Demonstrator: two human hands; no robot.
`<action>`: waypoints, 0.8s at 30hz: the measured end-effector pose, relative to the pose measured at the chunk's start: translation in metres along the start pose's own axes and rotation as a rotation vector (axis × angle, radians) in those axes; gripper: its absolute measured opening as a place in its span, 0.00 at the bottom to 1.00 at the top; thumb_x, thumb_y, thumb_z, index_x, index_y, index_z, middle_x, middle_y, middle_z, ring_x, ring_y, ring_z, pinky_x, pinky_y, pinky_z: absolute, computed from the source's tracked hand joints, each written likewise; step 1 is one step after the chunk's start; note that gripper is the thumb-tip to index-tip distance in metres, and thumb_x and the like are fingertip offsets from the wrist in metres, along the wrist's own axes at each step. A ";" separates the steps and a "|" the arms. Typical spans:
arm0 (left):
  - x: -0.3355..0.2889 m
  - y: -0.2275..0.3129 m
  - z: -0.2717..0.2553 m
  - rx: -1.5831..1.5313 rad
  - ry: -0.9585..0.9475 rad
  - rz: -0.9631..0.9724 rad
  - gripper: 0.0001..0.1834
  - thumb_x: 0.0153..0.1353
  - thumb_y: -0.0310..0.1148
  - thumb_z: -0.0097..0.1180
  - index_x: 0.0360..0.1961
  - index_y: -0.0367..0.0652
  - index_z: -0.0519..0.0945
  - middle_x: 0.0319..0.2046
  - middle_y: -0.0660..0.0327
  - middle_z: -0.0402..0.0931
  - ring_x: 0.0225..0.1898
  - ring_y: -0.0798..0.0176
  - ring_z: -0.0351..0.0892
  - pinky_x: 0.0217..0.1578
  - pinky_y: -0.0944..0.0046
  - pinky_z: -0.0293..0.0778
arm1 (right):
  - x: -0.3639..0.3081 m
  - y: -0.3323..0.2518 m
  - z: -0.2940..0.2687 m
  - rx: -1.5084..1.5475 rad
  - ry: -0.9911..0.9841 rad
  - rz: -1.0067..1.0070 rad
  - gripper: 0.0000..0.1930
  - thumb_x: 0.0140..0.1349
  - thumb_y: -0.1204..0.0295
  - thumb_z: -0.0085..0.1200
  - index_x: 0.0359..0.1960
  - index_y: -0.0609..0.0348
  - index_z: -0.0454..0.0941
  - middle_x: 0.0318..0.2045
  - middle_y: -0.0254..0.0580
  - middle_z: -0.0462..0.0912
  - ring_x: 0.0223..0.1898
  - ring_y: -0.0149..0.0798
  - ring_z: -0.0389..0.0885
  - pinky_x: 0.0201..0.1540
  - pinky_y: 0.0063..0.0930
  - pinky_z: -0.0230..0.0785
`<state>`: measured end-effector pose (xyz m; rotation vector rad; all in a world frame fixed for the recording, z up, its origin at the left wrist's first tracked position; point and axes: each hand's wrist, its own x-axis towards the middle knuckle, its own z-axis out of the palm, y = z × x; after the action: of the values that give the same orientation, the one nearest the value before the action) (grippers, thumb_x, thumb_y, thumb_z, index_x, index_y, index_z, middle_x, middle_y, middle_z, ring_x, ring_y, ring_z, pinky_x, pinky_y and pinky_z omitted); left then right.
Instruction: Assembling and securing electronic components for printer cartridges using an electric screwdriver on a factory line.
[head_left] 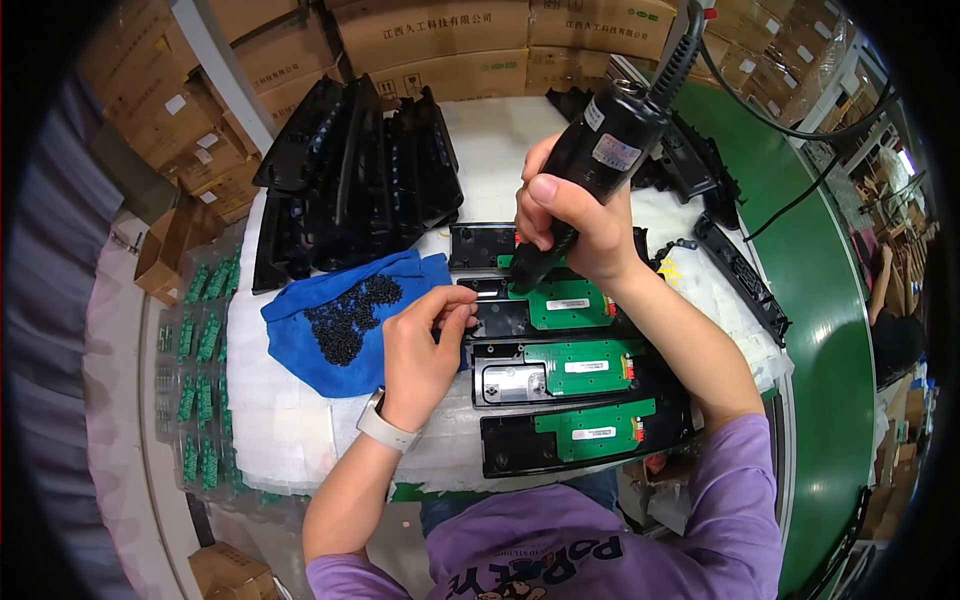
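My right hand (590,220) is wrapped round a black electric screwdriver (612,135), held tilted with its tip down at the upper left of a green circuit board (565,305). That board lies in a long black plastic housing (500,322). At the housing's left end my left hand (425,345) has thumb and fingers drawn together; anything between them is too small to make out. Left of it, a pile of small black screws (350,318) rests on a blue cloth (290,335). Two similar housings with boards lie nearer me, and another lies just beyond, partly hidden.
Black plastic housings (350,170) are stacked at the back left, with more parts (740,270) at the right. Trays of green boards (205,350) stand left of the white-covered table (290,430). A green surface (830,400) runs along the right. Cardboard boxes (430,40) line the back.
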<state>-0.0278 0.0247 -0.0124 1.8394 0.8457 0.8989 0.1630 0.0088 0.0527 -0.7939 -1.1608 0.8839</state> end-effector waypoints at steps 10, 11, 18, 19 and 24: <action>0.004 -0.006 0.005 -0.051 0.040 -0.022 0.06 0.61 0.23 0.48 0.35 0.33 0.77 0.25 0.56 0.79 0.27 0.68 0.80 0.30 0.71 0.74 | 0.010 0.006 0.008 -0.017 -0.070 0.034 0.10 0.49 0.72 0.57 0.24 0.63 0.68 0.13 0.37 0.69 0.11 0.30 0.67 0.14 0.21 0.59; 0.004 -0.009 0.005 -0.080 0.043 -0.035 0.07 0.62 0.24 0.47 0.35 0.33 0.77 0.24 0.57 0.79 0.27 0.68 0.80 0.30 0.72 0.74 | 0.012 0.006 0.009 -0.032 -0.087 0.032 0.10 0.49 0.72 0.57 0.22 0.62 0.68 0.13 0.36 0.69 0.11 0.29 0.67 0.14 0.21 0.58; 0.004 -0.017 0.000 -0.161 0.026 -0.076 0.08 0.63 0.25 0.47 0.35 0.33 0.77 0.24 0.59 0.78 0.28 0.70 0.78 0.31 0.72 0.72 | 0.010 0.003 0.017 -0.070 -0.130 0.032 0.10 0.49 0.73 0.58 0.20 0.62 0.69 0.12 0.35 0.69 0.11 0.27 0.67 0.14 0.20 0.57; 0.005 -0.017 0.001 -0.166 0.006 -0.063 0.08 0.63 0.25 0.47 0.35 0.33 0.77 0.24 0.59 0.78 0.28 0.70 0.78 0.31 0.72 0.72 | 0.008 0.001 0.019 -0.082 -0.125 0.041 0.10 0.49 0.73 0.59 0.19 0.62 0.70 0.11 0.34 0.69 0.11 0.26 0.67 0.15 0.19 0.56; 0.004 -0.002 0.013 -0.233 -0.005 -0.059 0.06 0.57 0.22 0.55 0.36 0.34 0.77 0.28 0.62 0.76 0.29 0.71 0.75 0.35 0.72 0.73 | -0.003 -0.019 0.002 -0.080 -0.084 -0.064 0.12 0.47 0.67 0.65 0.23 0.61 0.75 0.15 0.31 0.74 0.17 0.22 0.71 0.18 0.17 0.61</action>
<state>-0.0150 0.0236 -0.0180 1.6068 0.7543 0.9146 0.1642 -0.0021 0.0682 -0.7860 -1.2950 0.8285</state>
